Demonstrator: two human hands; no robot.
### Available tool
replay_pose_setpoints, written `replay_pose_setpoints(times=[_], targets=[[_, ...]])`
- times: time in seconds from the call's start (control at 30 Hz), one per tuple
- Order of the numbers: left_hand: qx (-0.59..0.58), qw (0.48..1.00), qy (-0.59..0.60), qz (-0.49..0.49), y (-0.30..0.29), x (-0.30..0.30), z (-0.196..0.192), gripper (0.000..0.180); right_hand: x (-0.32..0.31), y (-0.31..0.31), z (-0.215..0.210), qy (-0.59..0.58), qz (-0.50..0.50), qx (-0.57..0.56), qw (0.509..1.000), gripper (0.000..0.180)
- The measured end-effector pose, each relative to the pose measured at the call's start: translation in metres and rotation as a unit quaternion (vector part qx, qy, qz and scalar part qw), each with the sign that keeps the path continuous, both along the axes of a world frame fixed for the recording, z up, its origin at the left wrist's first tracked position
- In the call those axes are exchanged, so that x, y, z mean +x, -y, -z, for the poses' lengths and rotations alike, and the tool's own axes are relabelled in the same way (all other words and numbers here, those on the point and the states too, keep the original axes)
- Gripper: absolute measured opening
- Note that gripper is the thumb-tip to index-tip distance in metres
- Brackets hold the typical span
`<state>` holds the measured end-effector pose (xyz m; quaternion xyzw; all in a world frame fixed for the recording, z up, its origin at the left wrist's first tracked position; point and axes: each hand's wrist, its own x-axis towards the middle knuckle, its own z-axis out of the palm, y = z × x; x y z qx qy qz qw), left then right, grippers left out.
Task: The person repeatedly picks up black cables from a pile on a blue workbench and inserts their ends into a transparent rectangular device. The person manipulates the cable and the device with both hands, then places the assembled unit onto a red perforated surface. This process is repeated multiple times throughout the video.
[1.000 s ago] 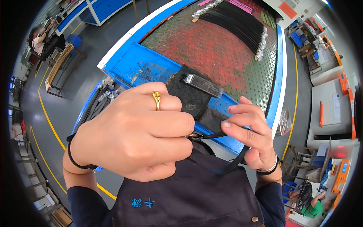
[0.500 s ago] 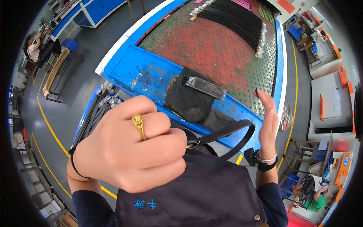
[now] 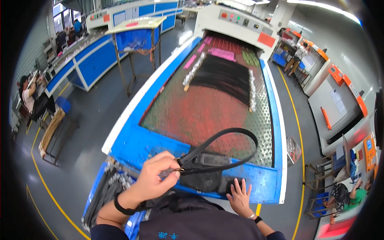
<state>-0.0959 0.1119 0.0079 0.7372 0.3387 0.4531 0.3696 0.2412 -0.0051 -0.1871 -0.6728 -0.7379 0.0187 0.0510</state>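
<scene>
My left hand (image 3: 156, 178) pinches the metal-fitted end of a black strap (image 3: 200, 150), which looks like leather and is bent into a loop. The loop stretches away to the right, above the blue front ledge (image 3: 266, 180) of a conveyor machine. My right hand (image 3: 240, 197) has its fingers spread over the near edge of the ledge, holding nothing. Between the hands a dark pad (image 3: 200, 182) lies on the ledge, partly hidden by the strap. A flat clear piece (image 3: 216, 159) rests on the pad, seen through the loop.
The belt carries a row of long black strips (image 3: 224, 76) with clear-wrapped ends, plus pink pieces (image 3: 222, 54) and green pieces (image 3: 251, 58). A blue bin (image 3: 94, 196) of black strips stands at my left. People sit at the far left and lower right.
My left hand has moved down and away from the camera, and the strap loop now stands out over the ledge. My right hand has lowered to the ledge. The view has tilted up.
</scene>
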Motion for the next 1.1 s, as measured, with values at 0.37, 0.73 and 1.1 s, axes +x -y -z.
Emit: replay_pose_setpoints(times=[0.37, 0.73, 1.1], targets=[[-0.235, 0.934, 0.255, 0.088, -0.041, -0.023, 0.035, 0.008, 0.005, 0.013, 0.027, -0.247, 0.257, 0.106, 0.928, 0.019], [-0.309, 0.893, 0.319, 0.07, -0.067, -0.025, 0.053, 0.009, -0.039, 0.006, 0.023, -0.067, 0.242, 0.102, 0.963, 0.029], [-0.321, 0.866, 0.378, 0.063, -0.085, 0.001, 0.05, 0.01, -0.023, -0.005, -0.012, -0.042, 0.223, 0.079, 0.971, 0.033]])
